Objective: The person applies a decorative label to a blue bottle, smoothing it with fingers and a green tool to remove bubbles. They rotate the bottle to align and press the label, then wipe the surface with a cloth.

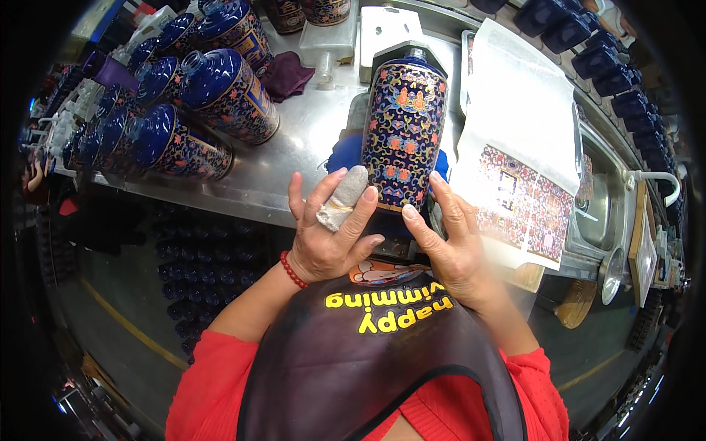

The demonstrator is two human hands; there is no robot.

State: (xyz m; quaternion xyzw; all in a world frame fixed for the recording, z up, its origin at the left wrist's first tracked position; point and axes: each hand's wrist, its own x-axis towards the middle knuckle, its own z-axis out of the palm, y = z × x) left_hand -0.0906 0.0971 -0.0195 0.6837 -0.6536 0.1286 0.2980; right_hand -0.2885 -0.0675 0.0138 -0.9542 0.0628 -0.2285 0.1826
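A dark blue bottle (404, 136) with a colourful floral pattern lies in front of me on a stand padded with blue cloth (346, 153), its neck pointing away. My left hand (331, 220) is at the bottle's lower left, fingers spread and holding nothing. One of its fingers wears a grey fabric finger cover (347, 192). My right hand (457, 235) is at the lower right, fingers stretched out, with thumb and fingertips at the bottle's base edge. Whether these fingertips press on the bottle or only hover, I cannot tell.
Several patterned blue bottles (232, 95) stand on the steel table (298, 151) at left, near a dark purple cloth (288, 76). On the right lie printed floral sheets (523, 202) under white backing paper (522, 103). Beyond is a sink (599, 213) with a white faucet (665, 180).
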